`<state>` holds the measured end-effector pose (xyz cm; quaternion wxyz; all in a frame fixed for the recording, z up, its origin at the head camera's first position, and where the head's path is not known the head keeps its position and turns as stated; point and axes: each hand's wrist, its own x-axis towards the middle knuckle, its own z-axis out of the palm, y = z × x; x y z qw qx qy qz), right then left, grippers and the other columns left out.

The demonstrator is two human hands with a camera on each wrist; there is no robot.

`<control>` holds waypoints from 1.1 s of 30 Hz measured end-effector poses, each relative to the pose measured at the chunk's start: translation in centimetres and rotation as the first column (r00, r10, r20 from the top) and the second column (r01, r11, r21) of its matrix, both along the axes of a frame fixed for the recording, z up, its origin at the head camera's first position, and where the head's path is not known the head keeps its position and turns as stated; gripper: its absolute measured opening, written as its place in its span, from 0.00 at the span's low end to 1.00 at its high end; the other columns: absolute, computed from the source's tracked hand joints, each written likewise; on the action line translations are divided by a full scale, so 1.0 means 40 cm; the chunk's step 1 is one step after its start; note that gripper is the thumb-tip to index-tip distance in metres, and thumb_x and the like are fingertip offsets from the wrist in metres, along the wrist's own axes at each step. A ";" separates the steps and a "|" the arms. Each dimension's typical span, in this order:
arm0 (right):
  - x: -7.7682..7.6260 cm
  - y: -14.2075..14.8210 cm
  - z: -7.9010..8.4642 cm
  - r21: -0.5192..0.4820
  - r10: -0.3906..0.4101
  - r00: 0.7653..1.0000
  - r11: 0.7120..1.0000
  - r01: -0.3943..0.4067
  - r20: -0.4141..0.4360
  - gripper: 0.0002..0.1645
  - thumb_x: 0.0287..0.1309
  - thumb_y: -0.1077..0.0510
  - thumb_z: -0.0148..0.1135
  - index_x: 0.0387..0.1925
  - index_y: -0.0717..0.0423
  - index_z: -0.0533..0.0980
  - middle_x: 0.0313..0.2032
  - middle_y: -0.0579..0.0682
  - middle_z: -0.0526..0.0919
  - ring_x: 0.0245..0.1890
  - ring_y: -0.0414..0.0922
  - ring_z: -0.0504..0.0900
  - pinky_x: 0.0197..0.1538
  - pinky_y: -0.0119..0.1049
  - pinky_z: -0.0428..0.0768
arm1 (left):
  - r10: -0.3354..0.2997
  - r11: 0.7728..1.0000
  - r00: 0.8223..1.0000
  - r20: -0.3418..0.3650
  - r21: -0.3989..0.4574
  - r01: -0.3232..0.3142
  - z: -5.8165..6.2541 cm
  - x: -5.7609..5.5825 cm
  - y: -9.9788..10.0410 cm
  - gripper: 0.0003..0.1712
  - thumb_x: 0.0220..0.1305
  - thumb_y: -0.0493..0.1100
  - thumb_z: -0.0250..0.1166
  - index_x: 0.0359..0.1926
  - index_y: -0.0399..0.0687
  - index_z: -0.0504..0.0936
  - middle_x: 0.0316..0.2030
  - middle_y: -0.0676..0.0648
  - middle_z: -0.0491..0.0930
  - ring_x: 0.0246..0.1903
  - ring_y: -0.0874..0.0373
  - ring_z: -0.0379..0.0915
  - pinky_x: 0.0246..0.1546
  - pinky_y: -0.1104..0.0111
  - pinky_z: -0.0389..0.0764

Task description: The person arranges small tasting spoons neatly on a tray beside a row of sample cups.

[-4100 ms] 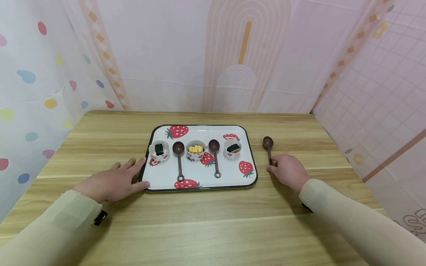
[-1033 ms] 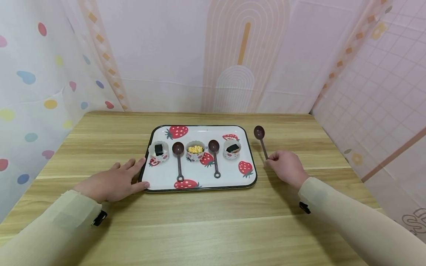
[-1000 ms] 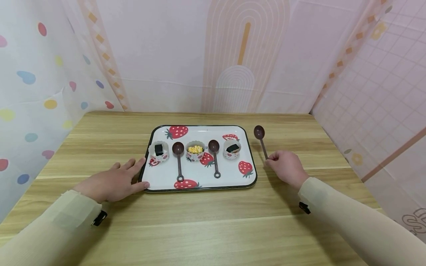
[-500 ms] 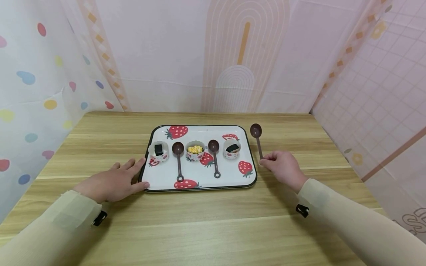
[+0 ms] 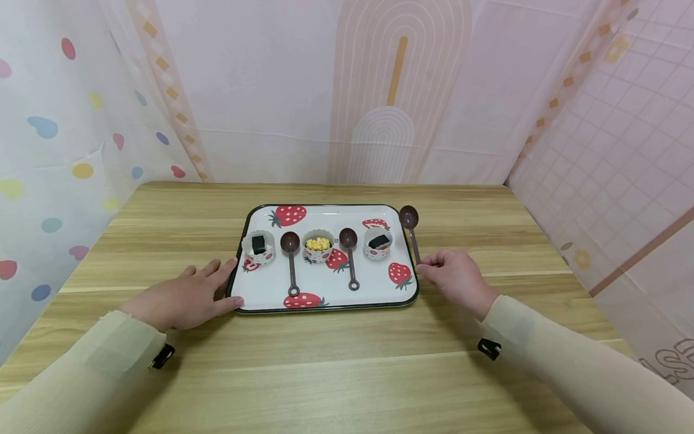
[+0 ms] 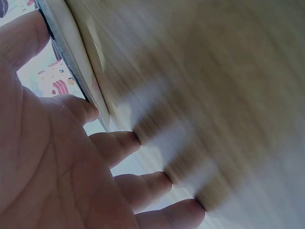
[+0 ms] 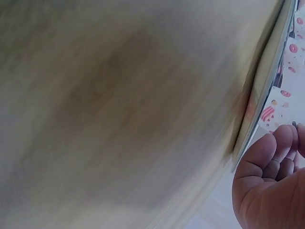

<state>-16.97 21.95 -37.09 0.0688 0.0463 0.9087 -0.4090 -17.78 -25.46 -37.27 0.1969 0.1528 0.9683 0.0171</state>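
Observation:
My right hand [image 5: 455, 278] pinches the handle end of a dark brown measuring spoon [image 5: 409, 217]; its round bowl overlaps the right rim of a white strawberry-print tray [image 5: 347, 301] in the head view. In the right wrist view the right hand's [image 7: 271, 176] fingers are curled beside the tray wall. My left hand [image 5: 190, 295] lies with fingers spread at the tray's left edge, thumb and index finger touching the rim. On the tray, two more brown spoons, one on the left [image 5: 290, 242] and one on the right [image 5: 348, 239], alternate with three paper cups of food.
The left cup [image 5: 259, 248] and right cup [image 5: 378, 244] hold rice pieces wrapped in black; the middle cup [image 5: 318, 246] holds yellow kernels. The wooden table [image 5: 325, 374] runs back to a patterned curtain [image 5: 271, 90].
My right hand has shifted left with the spoon, bringing its bowl from the table beside the tray to over the tray's right rim. The left hand stays where it was.

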 end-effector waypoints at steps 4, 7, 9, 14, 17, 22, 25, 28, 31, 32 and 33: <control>0.005 -0.009 0.000 0.002 0.005 1.000 1.000 -0.005 0.014 0.12 0.70 0.54 0.68 0.41 0.59 0.87 0.31 0.51 0.86 0.32 0.43 0.76 0.33 0.35 0.74 | 0.009 1.000 1.000 0.005 -0.006 -0.009 0.001 0.000 0.000 0.64 0.68 0.83 0.48 0.84 0.41 0.47 0.78 0.20 0.51 0.69 0.09 0.50 0.58 0.23 0.68; 0.008 -0.014 -0.001 0.000 0.004 0.999 1.000 -0.004 0.039 0.11 0.70 0.53 0.68 0.41 0.58 0.87 0.31 0.50 0.85 0.32 0.44 0.76 0.33 0.34 0.74 | 0.017 1.000 1.000 0.013 -0.008 -0.017 0.002 0.000 0.001 0.64 0.68 0.83 0.48 0.85 0.41 0.47 0.78 0.20 0.51 0.69 0.08 0.49 0.58 0.22 0.68; 0.009 -0.018 -0.002 -0.008 0.003 0.998 1.000 -0.003 0.060 0.11 0.70 0.53 0.68 0.41 0.58 0.87 0.31 0.50 0.85 0.32 0.44 0.76 0.33 0.34 0.74 | 0.018 1.000 1.000 0.016 -0.009 -0.018 0.002 -0.001 0.001 0.64 0.68 0.83 0.49 0.84 0.41 0.47 0.78 0.20 0.50 0.69 0.08 0.49 0.58 0.22 0.68; 0.011 -0.023 -0.009 -0.015 0.003 0.996 1.000 -0.002 0.090 0.10 0.70 0.54 0.68 0.41 0.58 0.87 0.31 0.50 0.85 0.32 0.44 0.76 0.33 0.34 0.75 | 0.013 1.000 1.000 0.015 -0.014 -0.012 0.003 -0.002 0.001 0.64 0.68 0.83 0.48 0.84 0.41 0.47 0.78 0.20 0.50 0.69 0.08 0.49 0.58 0.22 0.68; 0.011 -0.026 -0.013 -0.009 0.005 0.995 1.000 -0.004 0.097 0.10 0.69 0.54 0.69 0.41 0.58 0.87 0.30 0.50 0.85 0.32 0.44 0.77 0.33 0.34 0.75 | 0.011 1.000 1.000 0.015 -0.017 -0.011 0.003 -0.003 0.001 0.64 0.68 0.83 0.48 0.84 0.41 0.47 0.78 0.20 0.51 0.69 0.08 0.49 0.58 0.22 0.68; 0.012 -0.033 -0.012 0.008 0.005 0.995 1.000 -0.006 0.100 0.10 0.69 0.55 0.69 0.41 0.58 0.87 0.30 0.49 0.85 0.31 0.44 0.77 0.32 0.34 0.75 | 0.012 1.000 1.000 0.016 -0.017 -0.012 0.004 -0.003 0.001 0.64 0.68 0.83 0.48 0.84 0.41 0.47 0.78 0.20 0.50 0.69 0.08 0.49 0.58 0.22 0.68; 0.013 -0.037 -0.010 0.015 0.004 0.995 1.000 -0.006 0.100 0.10 0.69 0.55 0.69 0.41 0.58 0.87 0.29 0.49 0.85 0.30 0.43 0.76 0.31 0.34 0.74 | 0.012 1.000 1.000 0.016 -0.015 -0.012 0.004 -0.004 0.001 0.64 0.68 0.83 0.48 0.84 0.41 0.47 0.78 0.20 0.50 0.69 0.08 0.49 0.58 0.22 0.68; 0.015 -0.039 -0.009 0.016 0.000 0.994 1.000 -0.001 0.107 0.10 0.69 0.55 0.69 0.40 0.58 0.87 0.29 0.49 0.85 0.30 0.43 0.76 0.31 0.33 0.74 | 0.012 1.000 1.000 0.016 -0.014 -0.012 0.003 -0.004 0.000 0.64 0.67 0.83 0.48 0.84 0.41 0.47 0.78 0.20 0.50 0.69 0.08 0.49 0.58 0.22 0.68; 0.016 -0.039 -0.009 0.021 -0.002 0.994 1.000 -0.001 0.110 0.10 0.69 0.55 0.68 0.40 0.58 0.87 0.28 0.49 0.85 0.30 0.43 0.76 0.31 0.33 0.74 | 0.015 1.000 1.000 0.018 -0.014 -0.014 0.002 -0.003 0.000 0.64 0.67 0.83 0.48 0.84 0.41 0.47 0.78 0.20 0.50 0.69 0.08 0.49 0.58 0.22 0.68; 0.016 -0.038 -0.009 0.022 -0.003 0.994 1.000 0.001 0.112 0.10 0.69 0.55 0.68 0.40 0.58 0.87 0.28 0.49 0.85 0.30 0.43 0.76 0.31 0.33 0.73 | 0.016 1.000 1.000 0.019 -0.015 -0.016 0.002 -0.003 0.000 0.64 0.67 0.84 0.48 0.85 0.41 0.47 0.78 0.20 0.50 0.69 0.08 0.49 0.58 0.22 0.68; 0.016 -0.038 -0.009 0.023 -0.006 0.993 1.000 0.003 0.117 0.10 0.69 0.55 0.68 0.40 0.58 0.87 0.28 0.49 0.85 0.30 0.43 0.76 0.31 0.33 0.73 | 0.017 1.000 1.000 0.020 -0.016 -0.017 0.001 -0.003 -0.001 0.64 0.67 0.84 0.48 0.85 0.42 0.47 0.78 0.20 0.49 0.69 0.08 0.48 0.57 0.22 0.68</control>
